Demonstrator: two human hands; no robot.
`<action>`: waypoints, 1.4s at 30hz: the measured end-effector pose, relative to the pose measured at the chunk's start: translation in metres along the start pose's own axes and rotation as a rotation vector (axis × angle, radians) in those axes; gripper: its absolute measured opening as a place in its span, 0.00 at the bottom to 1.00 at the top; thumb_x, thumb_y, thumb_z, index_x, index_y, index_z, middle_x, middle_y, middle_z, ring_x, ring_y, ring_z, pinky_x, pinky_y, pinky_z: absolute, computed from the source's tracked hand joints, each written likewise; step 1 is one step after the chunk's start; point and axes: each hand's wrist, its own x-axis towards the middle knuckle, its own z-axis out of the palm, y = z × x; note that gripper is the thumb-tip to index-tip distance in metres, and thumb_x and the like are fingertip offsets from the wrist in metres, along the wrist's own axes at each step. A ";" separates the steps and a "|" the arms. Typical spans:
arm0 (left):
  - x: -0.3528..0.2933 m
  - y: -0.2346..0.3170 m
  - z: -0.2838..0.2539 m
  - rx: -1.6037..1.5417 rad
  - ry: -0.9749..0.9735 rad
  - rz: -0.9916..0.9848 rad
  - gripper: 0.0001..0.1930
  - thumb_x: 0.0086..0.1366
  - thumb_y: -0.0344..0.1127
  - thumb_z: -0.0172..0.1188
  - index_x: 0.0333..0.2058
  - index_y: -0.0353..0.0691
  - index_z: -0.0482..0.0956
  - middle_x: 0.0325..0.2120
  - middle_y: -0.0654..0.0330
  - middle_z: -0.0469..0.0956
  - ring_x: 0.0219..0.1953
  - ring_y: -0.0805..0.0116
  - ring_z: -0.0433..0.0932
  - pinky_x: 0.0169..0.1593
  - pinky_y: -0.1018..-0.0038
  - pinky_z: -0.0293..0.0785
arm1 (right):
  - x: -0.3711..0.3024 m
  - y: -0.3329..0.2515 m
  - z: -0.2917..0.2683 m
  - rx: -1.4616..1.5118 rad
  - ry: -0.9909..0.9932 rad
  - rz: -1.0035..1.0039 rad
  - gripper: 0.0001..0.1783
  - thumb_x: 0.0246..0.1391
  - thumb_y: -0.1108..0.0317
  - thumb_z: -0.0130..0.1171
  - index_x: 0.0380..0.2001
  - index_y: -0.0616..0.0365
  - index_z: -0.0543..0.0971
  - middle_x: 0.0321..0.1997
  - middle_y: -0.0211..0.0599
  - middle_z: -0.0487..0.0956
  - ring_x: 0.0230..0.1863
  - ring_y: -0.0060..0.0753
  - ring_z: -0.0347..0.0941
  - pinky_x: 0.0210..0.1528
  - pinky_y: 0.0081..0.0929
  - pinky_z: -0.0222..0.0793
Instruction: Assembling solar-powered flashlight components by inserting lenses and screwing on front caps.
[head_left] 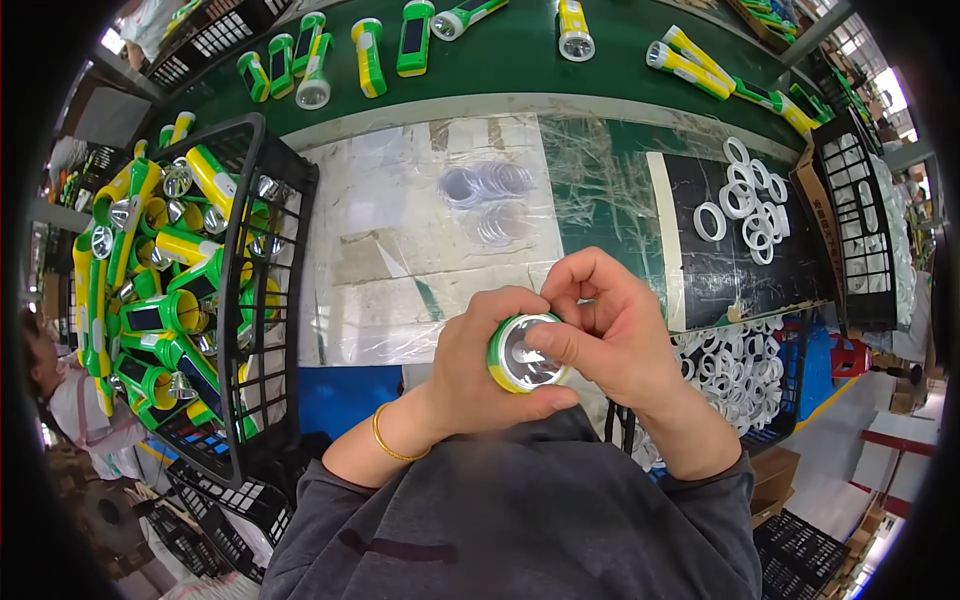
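My left hand point(473, 350) wraps round a green and yellow flashlight point(510, 368), its round head turned up toward me. Inside the head a shiny silver reflector shows, ringed by a pale rim. The right hand point(622, 338) bends over the same head, thumb pressed on its face and the other fingers curled at its far side. Whether a clear disc lies under the thumb I cannot tell. Beyond my hands, clear round discs point(497, 226) lie in overlapping rows on the pale work surface point(375, 270).
A black crate point(262, 200) full of flashlights stands at left. White rings point(710, 222) lie on a black board at right; more rings point(735, 380) fill a basket below it. Several flashlights point(414, 40) stand or lie on the green belt point(480, 70) at the back.
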 end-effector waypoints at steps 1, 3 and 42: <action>0.000 -0.001 0.002 0.010 0.062 0.015 0.37 0.43 0.44 0.76 0.47 0.37 0.66 0.36 0.55 0.77 0.33 0.65 0.80 0.34 0.73 0.75 | 0.000 0.004 -0.002 -0.056 -0.025 -0.038 0.15 0.48 0.77 0.64 0.38 0.59 0.70 0.27 0.24 0.67 0.26 0.09 0.64 0.27 0.12 0.63; 0.008 0.003 0.001 0.025 0.027 0.044 0.35 0.44 0.42 0.75 0.47 0.36 0.66 0.36 0.55 0.77 0.33 0.65 0.79 0.35 0.74 0.75 | 0.000 0.008 -0.006 -0.116 -0.015 -0.085 0.17 0.49 0.78 0.64 0.39 0.59 0.68 0.30 0.26 0.68 0.28 0.11 0.67 0.24 0.11 0.61; 0.002 -0.003 -0.022 -0.194 -0.040 -0.143 0.39 0.41 0.37 0.75 0.50 0.35 0.62 0.41 0.56 0.72 0.44 0.68 0.73 0.48 0.73 0.69 | 0.011 -0.045 -0.043 -0.745 -0.386 -0.546 0.31 0.38 0.68 0.71 0.50 0.61 0.76 0.52 0.47 0.72 0.51 0.45 0.70 0.53 0.36 0.65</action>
